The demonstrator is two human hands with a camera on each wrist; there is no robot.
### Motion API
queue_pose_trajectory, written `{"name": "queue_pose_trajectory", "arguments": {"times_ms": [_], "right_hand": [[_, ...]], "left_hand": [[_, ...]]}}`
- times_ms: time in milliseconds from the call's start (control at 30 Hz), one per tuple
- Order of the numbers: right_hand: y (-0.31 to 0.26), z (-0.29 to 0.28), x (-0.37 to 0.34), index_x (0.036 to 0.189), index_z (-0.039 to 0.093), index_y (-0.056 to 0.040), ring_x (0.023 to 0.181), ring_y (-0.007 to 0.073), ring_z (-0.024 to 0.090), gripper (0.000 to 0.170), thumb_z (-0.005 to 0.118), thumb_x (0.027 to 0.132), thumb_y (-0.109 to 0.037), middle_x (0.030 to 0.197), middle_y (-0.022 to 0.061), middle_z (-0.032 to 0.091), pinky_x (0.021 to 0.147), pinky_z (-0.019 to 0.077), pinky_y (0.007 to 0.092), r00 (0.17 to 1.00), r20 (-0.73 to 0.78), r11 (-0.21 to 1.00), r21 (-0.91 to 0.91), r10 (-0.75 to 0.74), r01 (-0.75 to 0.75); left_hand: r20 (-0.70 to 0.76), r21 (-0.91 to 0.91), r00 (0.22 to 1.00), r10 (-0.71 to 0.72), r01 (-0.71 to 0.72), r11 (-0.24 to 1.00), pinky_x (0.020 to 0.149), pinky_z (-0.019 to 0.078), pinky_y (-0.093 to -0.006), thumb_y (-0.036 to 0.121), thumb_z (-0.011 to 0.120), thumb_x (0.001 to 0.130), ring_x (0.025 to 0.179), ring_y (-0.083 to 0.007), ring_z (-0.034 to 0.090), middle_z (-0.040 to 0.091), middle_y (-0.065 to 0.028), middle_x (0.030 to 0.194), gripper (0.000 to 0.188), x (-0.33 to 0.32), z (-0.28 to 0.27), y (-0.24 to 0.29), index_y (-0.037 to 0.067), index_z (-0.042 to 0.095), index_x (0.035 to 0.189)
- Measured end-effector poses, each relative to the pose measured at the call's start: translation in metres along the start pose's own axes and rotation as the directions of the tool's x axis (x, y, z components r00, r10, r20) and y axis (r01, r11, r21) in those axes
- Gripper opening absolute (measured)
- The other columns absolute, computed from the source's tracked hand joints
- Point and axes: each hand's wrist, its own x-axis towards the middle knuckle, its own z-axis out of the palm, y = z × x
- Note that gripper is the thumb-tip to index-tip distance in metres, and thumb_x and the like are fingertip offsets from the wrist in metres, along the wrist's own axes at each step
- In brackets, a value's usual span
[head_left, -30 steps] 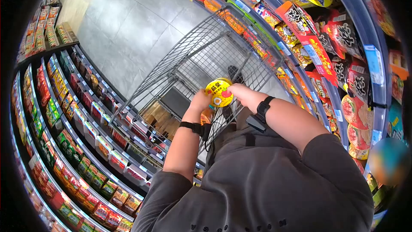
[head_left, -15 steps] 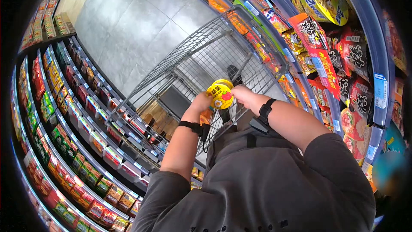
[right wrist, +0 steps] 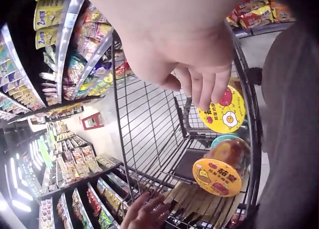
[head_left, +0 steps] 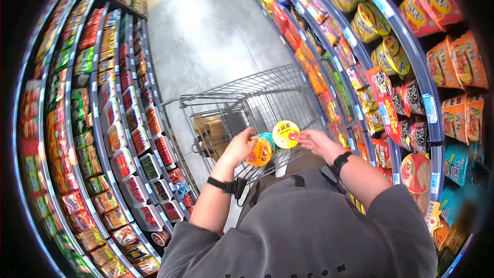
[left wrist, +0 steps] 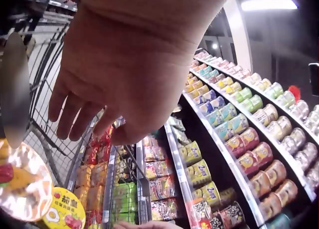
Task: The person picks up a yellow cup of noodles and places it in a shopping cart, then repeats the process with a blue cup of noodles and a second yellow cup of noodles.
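A yellow-lidded instant noodle cup point(head_left: 286, 134) stands at the near end of the wire shopping cart point(head_left: 267, 85). Beside it on the left tilts an orange-lidded noodle cup point(head_left: 259, 152), its teal rim showing in the right wrist view point(right wrist: 227, 139). My right hand point(head_left: 319, 142) is at the yellow lid's right edge, with loosely straight fingers overlapping the lid point(right wrist: 222, 112) in the right wrist view. Just left of the orange cup, my left hand point(head_left: 238, 148) hangs with relaxed fingers and holds nothing; the left wrist view shows the same hand point(left wrist: 119, 79) apart from both cups.
A brown cardboard box point(head_left: 208, 133) and a dark panel point(right wrist: 192, 163) are at the cart's left side. Shelves of packets point(head_left: 123, 175) line the left; noodle bags and cups point(head_left: 391, 54) fill the right shelves close by. Grey floor point(head_left: 200, 36) stretches ahead.
Both hands were at the yellow cup; now the left hand has moved away left and the right hand's fingers have loosened. The orange cup has come into fuller view, and the head view has turned.
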Motion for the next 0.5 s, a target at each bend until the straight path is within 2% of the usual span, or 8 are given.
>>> {"name": "queue_pose_trajectory", "arguments": {"times_ms": [100,133,200,267,300,333,400,500], "right_hand": [[0.009,-0.001,-0.018,0.132,0.056,0.0015,0.123,0.0272,0.063,0.040,0.057,0.102,-0.025,0.132,0.0174,0.065,0.102,0.0520,0.0405,0.999,0.018,0.999,-0.003,-0.051,0.051],[0.012,-0.002,-0.024,0.136,0.054,0.0017,0.124,0.0287,0.063,0.043,0.057,0.102,-0.025,0.133,0.0181,0.065,0.102,0.0518,0.0409,0.998,0.015,0.998,-0.001,-0.059,0.059],[0.022,-0.007,-0.039,0.138,0.054,0.0016,0.126,0.0293,0.062,0.045,0.056,0.103,-0.026,0.137,0.0191,0.063,0.102,0.0514,0.0421,0.996,0.006,0.996,0.034,-0.086,0.086],[0.030,-0.004,-0.062,0.132,0.057,-0.0005,0.123,0.0300,0.063,0.039,0.057,0.102,-0.025,0.133,0.0187,0.066,0.101,0.0520,0.0435,0.990,-0.023,0.986,0.089,-0.140,0.141],[0.037,-0.010,-0.068,0.130,0.059,-0.0014,0.121,0.0299,0.065,0.036,0.058,0.102,-0.024,0.131,0.0184,0.067,0.100,0.0527,0.0439,0.987,-0.034,0.979,0.128,-0.155,0.158],[0.046,-0.016,-0.075,0.130,0.059,-0.0014,0.121,0.0299,0.065,0.036,0.058,0.102,-0.024,0.131,0.0184,0.067,0.100,0.0527,0.0439,0.984,-0.031,0.977,0.114,-0.178,0.180],[0.066,-0.027,-0.088,0.125,0.060,-0.0027,0.116,0.0291,0.067,0.031,0.059,0.100,-0.021,0.128,0.0181,0.068,0.097,0.0543,0.0446,0.979,-0.076,0.953,0.224,-0.189,0.202],[0.104,-0.037,-0.118,0.124,0.061,-0.0029,0.113,0.0282,0.068,0.029,0.060,0.099,-0.019,0.125,0.0174,0.069,0.095,0.0554,0.0441,0.967,-0.139,0.919,0.307,-0.213,0.246]], "left_hand": [[-0.029,-0.023,0.998,0.051,-0.051,0.998,0.097,0.0552,-0.0420,0.018,0.062,0.098,0.113,-0.0354,0.070,0.072,-0.0233,0.118,0.043,-0.056,-0.021,-0.022,-0.002,0.058,0.136],[-0.024,-0.045,1.000,0.008,-0.009,0.999,0.096,0.0553,-0.0407,0.018,0.063,0.097,0.112,-0.0331,0.071,0.073,-0.0228,0.118,0.044,-0.081,-0.032,-0.014,-0.002,0.058,0.136],[-0.035,-0.044,0.999,-0.012,0.011,0.999,0.095,0.0549,-0.0398,0.020,0.065,0.097,0.112,-0.0307,0.071,0.073,-0.0215,0.119,0.050,-0.111,-0.037,-0.055,-0.001,0.055,0.141],[-0.061,-0.122,0.997,-0.049,0.042,0.992,0.097,0.0543,-0.0381,0.023,0.065,0.099,0.114,-0.0289,0.070,0.072,-0.0200,0.122,0.050,-0.144,-0.044,-0.070,0.000,0.055,0.141],[-0.024,-0.096,0.991,-0.133,0.130,0.987,0.098,0.0542,-0.0378,0.024,0.065,0.099,0.115,-0.0288,0.070,0.072,-0.0196,0.122,0.050,-0.154,-0.048,-0.084,0.001,0.055,0.141],[-0.050,-0.076,0.990,-0.135,0.131,0.988,0.097,0.0542,-0.0381,0.024,0.065,0.099,0.114,-0.0290,0.070,0.072,-0.0195,0.122,0.050,-0.167,-0.050,-0.092,0.001,0.055,0.142],[-0.078,-0.048,0.990,-0.115,0.112,0.993,0.097,0.0542,-0.0384,0.025,0.065,0.099,0.114,-0.0292,0.069,0.072,-0.0193,0.123,0.051,-0.186,-0.052,-0.102,0.001,0.055,0.142],[-0.038,-0.029,0.992,-0.124,0.123,0.992,0.098,0.0539,-0.0393,0.026,0.064,0.098,0.114,-0.0297,0.069,0.072,-0.0198,0.124,0.053,-0.192,-0.051,-0.126,0.002,0.054,0.144]]}}
